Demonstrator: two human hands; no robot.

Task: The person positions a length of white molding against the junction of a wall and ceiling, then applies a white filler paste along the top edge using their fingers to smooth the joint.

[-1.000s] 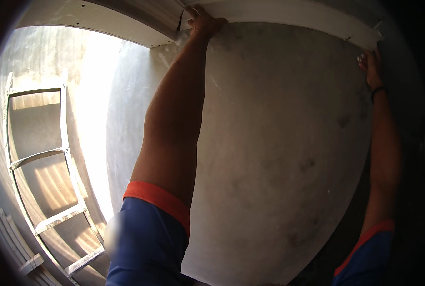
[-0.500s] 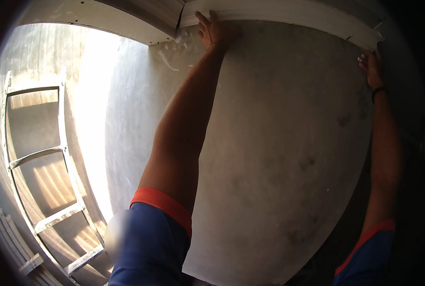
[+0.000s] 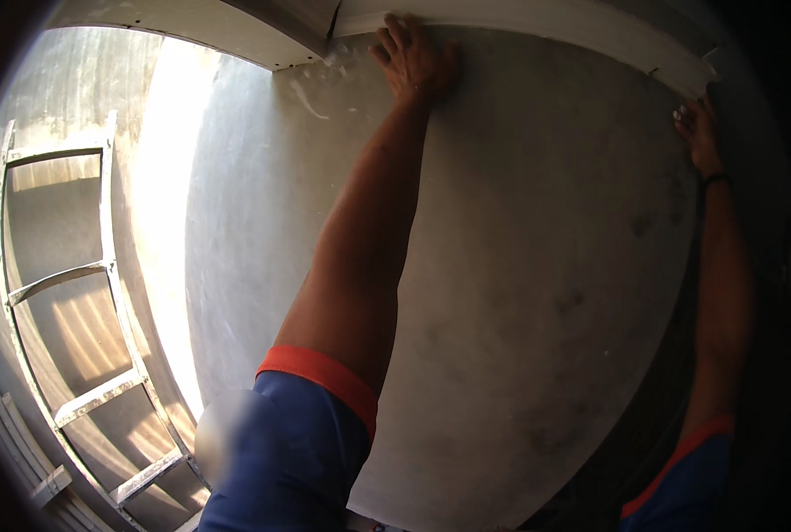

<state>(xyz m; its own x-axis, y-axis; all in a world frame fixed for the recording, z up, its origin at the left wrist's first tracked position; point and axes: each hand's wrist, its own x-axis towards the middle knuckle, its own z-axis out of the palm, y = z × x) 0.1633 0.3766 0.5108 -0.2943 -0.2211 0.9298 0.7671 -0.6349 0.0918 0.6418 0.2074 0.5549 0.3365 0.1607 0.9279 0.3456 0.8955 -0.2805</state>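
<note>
High on a grey plastered wall (image 3: pixel 519 222) runs a long white moulding strip (image 3: pixel 537 25). My left hand (image 3: pixel 417 66) is raised against the wall just under this strip, its fingers spread and the fingertips overlapping the strip's lower edge. At the strip's far right end is my right hand (image 3: pixel 699 133), a dark band on its wrist. Its fingers are curled, and small white spots show at them; whether these are held bits or fingertips I cannot make out. Shade hides part of that hand.
A whitish ladder (image 3: pixel 107 266) leans at the left beside a brightly lit patch of wall. Several pale wooden strips (image 3: pixel 23 448) stand at the lower left. A white boxed ledge (image 3: pixel 183 31) juts out at the upper left. The right side is dark.
My left hand has shifted slightly right and down along the strip, its fingers now more spread on the wall. My right hand stays by the strip's end, slightly lower in view.
</note>
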